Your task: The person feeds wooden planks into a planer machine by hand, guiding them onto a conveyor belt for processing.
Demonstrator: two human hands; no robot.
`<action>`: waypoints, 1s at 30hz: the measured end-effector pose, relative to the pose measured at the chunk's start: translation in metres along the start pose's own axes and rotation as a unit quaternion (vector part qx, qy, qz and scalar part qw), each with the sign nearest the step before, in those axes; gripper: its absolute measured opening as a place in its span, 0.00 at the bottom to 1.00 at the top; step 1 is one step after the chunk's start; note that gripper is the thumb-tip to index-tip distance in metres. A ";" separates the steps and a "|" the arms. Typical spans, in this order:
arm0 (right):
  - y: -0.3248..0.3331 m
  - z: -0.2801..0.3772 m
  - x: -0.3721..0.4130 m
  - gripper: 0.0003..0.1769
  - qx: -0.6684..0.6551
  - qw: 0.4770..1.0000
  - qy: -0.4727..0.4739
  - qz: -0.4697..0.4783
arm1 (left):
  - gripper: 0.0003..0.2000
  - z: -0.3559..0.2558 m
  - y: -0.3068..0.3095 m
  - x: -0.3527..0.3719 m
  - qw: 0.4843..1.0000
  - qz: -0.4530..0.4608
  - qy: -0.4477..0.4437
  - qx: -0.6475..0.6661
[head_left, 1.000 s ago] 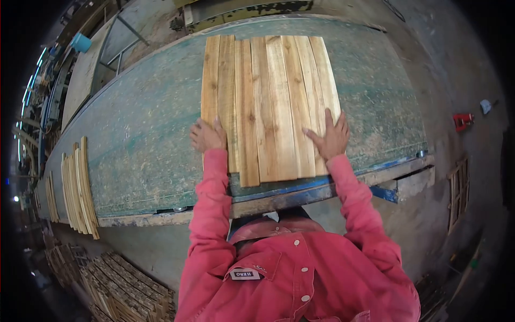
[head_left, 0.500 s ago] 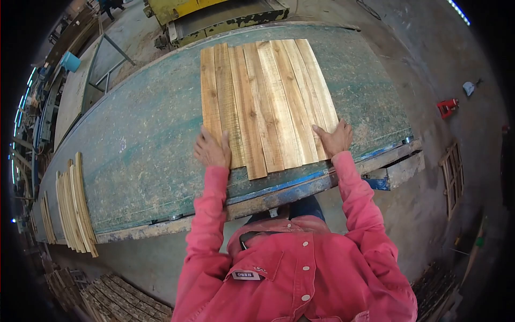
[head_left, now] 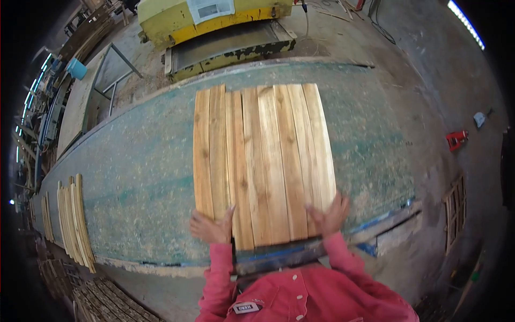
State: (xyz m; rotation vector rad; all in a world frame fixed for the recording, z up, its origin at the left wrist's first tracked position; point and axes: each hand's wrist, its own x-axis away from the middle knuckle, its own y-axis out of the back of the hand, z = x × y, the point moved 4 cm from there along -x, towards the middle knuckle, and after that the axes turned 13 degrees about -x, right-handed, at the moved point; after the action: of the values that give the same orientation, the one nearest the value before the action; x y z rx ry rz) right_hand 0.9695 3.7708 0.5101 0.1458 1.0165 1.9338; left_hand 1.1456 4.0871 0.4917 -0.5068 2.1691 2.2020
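Several light-brown wooden slats point(head_left: 271, 161) lie side by side as one panel on the green-topped table, their near ends uneven. A narrow dark gap shows between two slats left of the middle. My left hand point(head_left: 213, 227) grips the panel's near left corner, thumb on top and fingers by the outer edge. At the near right corner my right hand point(head_left: 329, 214) holds the other side in the same way, its thumb over the slats. Both hands are slightly blurred, and fingertips under or beside the edges are partly hidden.
The worn green table point(head_left: 139, 188) has more narrow slats point(head_left: 74, 220) at its left end. Beyond it stands a yellow-green machine point(head_left: 214, 37). A red tool point(head_left: 457, 140) is on the floor at right. Stacked wood point(head_left: 112, 300) lies below left.
My view has tilted up, so the table and panel sit lower in the picture. Both hands stay at the panel's near corners, with the left thumb now further over the slats.
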 end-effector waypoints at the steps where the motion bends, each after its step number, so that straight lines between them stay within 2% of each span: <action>1: -0.001 0.001 -0.007 0.58 -0.020 1.000 -0.001 0.009 | 0.61 -0.002 -0.004 -0.002 1.000 -0.008 0.004 -0.002; 5: -0.021 0.011 -0.047 0.60 -0.042 0.998 -0.017 0.046 | 0.56 -0.021 -0.009 -0.024 0.999 -0.015 0.006 0.036; 9: -0.076 0.035 -0.128 0.58 -0.041 0.998 0.004 0.055 | 0.55 -0.062 -0.028 -0.091 0.999 -0.043 0.016 0.028; 10: -0.099 0.041 -0.152 0.58 -0.033 0.998 0.027 0.050 | 0.55 -0.079 -0.031 -0.119 0.998 -0.051 0.018 0.025; 12: -0.151 0.059 -0.222 0.58 0.005 0.997 0.044 0.057 | 0.55 -0.123 -0.037 -0.196 0.998 0.035 0.051 0.014; 13: -0.180 0.074 -0.268 0.59 0.036 0.996 0.035 0.074 | 0.59 -0.143 -0.074 -0.242 0.997 -0.080 0.009 -0.021; 14: -0.218 0.083 -0.321 0.62 0.049 0.993 0.020 0.109 | 0.58 -0.174 -0.082 -0.294 0.998 -0.044 0.005 -0.033; 15: -0.246 0.099 -0.370 0.62 0.035 0.993 0.016 0.115 | 0.57 -0.202 -0.072 -0.347 0.997 0.048 -0.037 0.051; 16: -0.261 0.119 -0.413 0.60 0.056 0.992 0.005 0.109 | 0.53 -0.224 -0.075 -0.382 0.999 0.009 -0.002 0.034; 17: -0.266 0.133 -0.435 0.56 0.051 0.997 0.030 0.053 | 0.50 -0.238 -0.076 -0.405 0.999 -0.033 0.034 0.022; 18: -0.263 0.147 -0.450 0.51 0.048 0.997 0.059 -0.006 | 0.46 -0.242 -0.073 -0.413 0.997 -0.053 0.006 0.047; 19: -0.257 0.150 -0.454 0.47 0.018 0.997 0.071 -0.025 | 0.42 -0.239 -0.072 -0.414 0.995 -0.072 -0.024 0.067; 21: -0.234 0.136 -0.439 0.38 -0.038 0.994 0.086 -0.052 | 0.34 -0.215 -0.069 -0.389 0.985 -0.123 -0.089 0.083; 22: -0.223 0.119 -0.418 0.32 -0.090 0.992 0.087 -0.031 | 0.30 -0.192 -0.064 -0.361 0.977 -0.155 -0.122 0.083; 24: -0.197 0.097 -0.350 0.19 -0.163 0.980 0.110 0.011 | 0.26 -0.137 -0.057 -0.302 0.971 -0.159 -0.156 0.091; 25: -0.179 0.098 -0.307 0.15 -0.247 0.966 0.053 0.048 | 0.24 -0.108 -0.053 -0.271 0.975 -0.140 -0.150 0.085; 26: -0.169 0.089 -0.267 0.17 -0.246 0.962 0.089 0.075 | 0.22 -0.080 -0.047 -0.239 0.978 -0.124 -0.145 0.079; 27: -0.150 0.096 -0.223 0.20 -0.190 0.966 0.167 0.045 | 0.22 -0.053 -0.036 -0.206 0.982 -0.107 -0.141 0.072; 28: -0.138 0.091 -0.181 0.17 -0.202 0.961 0.179 0.060 | 0.21 -0.026 -0.025 -0.173 0.985 -0.089 -0.137 0.062; 30: -0.110 0.106 -0.110 0.17 -0.238 0.951 0.146 0.134 | 0.21 0.026 -0.009 -0.111 0.990 -0.053 -0.123 0.042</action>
State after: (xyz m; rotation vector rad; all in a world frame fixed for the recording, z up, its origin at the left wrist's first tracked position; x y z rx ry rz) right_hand 1.1561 3.7751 0.5337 -0.3009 0.7077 2.4467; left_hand 1.2473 4.1369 0.5085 -0.3203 2.0462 1.9913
